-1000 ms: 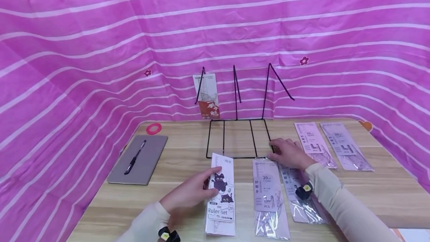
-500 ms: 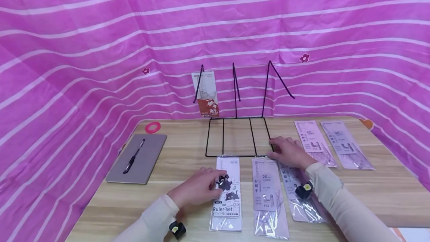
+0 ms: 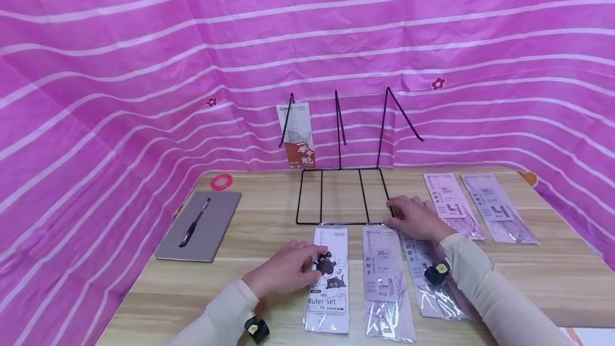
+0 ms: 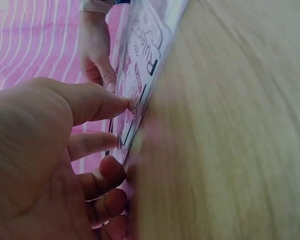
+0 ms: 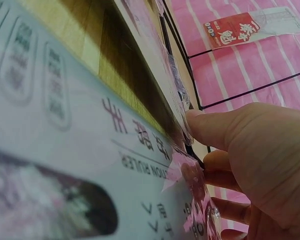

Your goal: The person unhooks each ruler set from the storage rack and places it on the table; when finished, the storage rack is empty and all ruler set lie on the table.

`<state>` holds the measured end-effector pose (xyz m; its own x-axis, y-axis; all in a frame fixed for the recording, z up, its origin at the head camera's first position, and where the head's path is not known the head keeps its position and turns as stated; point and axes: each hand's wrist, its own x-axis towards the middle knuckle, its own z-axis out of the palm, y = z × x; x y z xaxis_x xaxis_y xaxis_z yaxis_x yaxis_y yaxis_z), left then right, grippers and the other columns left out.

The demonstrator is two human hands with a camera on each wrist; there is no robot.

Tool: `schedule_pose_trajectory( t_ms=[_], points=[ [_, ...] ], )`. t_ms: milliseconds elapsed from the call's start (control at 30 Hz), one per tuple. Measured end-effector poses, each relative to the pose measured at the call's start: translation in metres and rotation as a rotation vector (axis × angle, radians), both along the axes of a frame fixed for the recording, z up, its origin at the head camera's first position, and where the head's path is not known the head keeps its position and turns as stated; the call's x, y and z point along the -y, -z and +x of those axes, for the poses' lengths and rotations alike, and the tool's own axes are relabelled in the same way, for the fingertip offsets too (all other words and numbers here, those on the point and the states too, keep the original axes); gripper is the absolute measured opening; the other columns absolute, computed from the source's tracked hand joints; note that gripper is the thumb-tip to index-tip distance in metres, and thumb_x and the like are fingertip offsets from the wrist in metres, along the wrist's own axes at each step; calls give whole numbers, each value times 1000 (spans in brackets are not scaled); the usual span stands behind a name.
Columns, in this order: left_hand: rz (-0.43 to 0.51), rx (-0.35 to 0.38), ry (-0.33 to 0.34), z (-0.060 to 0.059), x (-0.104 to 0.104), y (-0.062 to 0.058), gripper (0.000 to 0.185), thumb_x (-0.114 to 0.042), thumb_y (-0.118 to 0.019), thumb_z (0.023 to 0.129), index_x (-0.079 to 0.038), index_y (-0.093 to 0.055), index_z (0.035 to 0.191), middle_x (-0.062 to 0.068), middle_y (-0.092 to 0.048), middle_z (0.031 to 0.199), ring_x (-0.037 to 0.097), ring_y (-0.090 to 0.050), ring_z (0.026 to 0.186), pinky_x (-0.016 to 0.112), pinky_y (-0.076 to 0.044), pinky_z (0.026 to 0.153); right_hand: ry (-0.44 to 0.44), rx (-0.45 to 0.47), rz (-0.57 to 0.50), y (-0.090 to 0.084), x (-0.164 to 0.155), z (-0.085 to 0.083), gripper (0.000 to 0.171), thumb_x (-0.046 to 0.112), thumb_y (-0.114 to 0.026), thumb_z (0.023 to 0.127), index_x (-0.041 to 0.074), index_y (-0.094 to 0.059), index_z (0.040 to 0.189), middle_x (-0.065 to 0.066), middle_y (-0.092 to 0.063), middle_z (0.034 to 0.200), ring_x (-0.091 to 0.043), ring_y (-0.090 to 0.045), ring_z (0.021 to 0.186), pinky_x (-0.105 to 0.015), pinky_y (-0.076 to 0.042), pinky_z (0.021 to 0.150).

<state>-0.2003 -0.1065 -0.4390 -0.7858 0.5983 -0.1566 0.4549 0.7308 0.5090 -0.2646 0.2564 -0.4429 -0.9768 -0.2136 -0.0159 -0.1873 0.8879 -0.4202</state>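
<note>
A clear-wrapped ruler set pack [image 3: 331, 282] with black cats on its card lies flat on the table. My left hand [image 3: 285, 268] rests at its left edge, thumb and index fingertips on the card; in the left wrist view the other fingers [image 4: 112, 172] are bent near the tabletop. My right hand [image 3: 415, 218] rests by the front right corner of the black wire rack [image 3: 321, 196]. Its thumb [image 5: 210, 125] touches clear wrapping beside the wire in the right wrist view. Below it lie a lilac ruler pack [image 3: 381, 276] and another lilac pack [image 3: 423, 271], partly hidden by my right arm.
A card pack with a red lower part [image 3: 300, 148] hangs on the rack's left hook. Two ruler packs, one pink [image 3: 447, 202] and one lilac [image 3: 495, 204], lie at the right. A grey notebook [image 3: 216, 228] with a pen [image 3: 194, 223] and a pink ring [image 3: 221, 181] lie left.
My left hand has slid the cat ruler pack to the right and straightened it, beside the lilac pack. The right hand has stayed by the rack.
</note>
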Motion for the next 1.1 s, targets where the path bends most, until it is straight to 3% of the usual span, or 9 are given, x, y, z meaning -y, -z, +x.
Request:
schedule_pose_trajectory(
  t_ms=[333, 567, 700, 833, 967, 1100],
  points=[
    [111, 43, -32, 1, 2, -4, 52, -37, -71, 100, -30, -59, 150, -11, -55, 87, 8, -49, 88, 24, -43, 71, 6, 7, -2, 1, -1, -1, 61, 40, -71, 99, 7, -57, 149, -22, -54, 155, -42, -50, 136, -62, -35, 108],
    [193, -4, -65, -9, 5, -3, 24, -38, -65, 104, -27, -75, 122, -13, -61, 89, 6, -56, 81, 25, -49, 72, 0, 3, -3, 1, -1, 1, 62, 41, -71, 100, 6, -57, 149, -21, -55, 154, -42, -50, 135, -61, -35, 108],
    [256, -48, -92, -25, 7, -6, 20, -42, -64, 105, -28, -77, 111, -14, -63, 94, 7, -58, 86, 27, -51, 76, 5, -3, -10, 0, -1, 2, 62, 40, -72, 99, 6, -57, 149, -21, -56, 153, -42, -51, 133, -61, -35, 107],
    [340, -89, -134, -44, 10, -13, 23, -40, -65, 104, -22, -77, 114, -12, -64, 103, 10, -59, 98, 31, -54, 85, 6, 3, -20, 0, -2, 3, 62, 40, -72, 99, 6, -57, 149, -21, -57, 152, -41, -51, 132, -61, -34, 107],
    [427, -99, -217, -66, 14, -19, 29, -42, -64, 105, -20, -77, 121, -5, -65, 127, 19, -58, 121, 44, -54, 97, 2, 15, -21, 1, -2, 1, 62, 40, -71, 100, 7, -56, 150, -20, -56, 153, -40, -50, 133, -61, -34, 108],
    [503, -112, -324, -90, 17, -19, 29, -40, -64, 105, -21, -75, 124, 5, -54, 149, 28, -47, 142, 56, -50, 108, 1, 20, -21, 3, -2, -1, 62, 41, -71, 100, 7, -56, 150, -20, -56, 154, -40, -50, 133, -61, -34, 108]
  ],
)
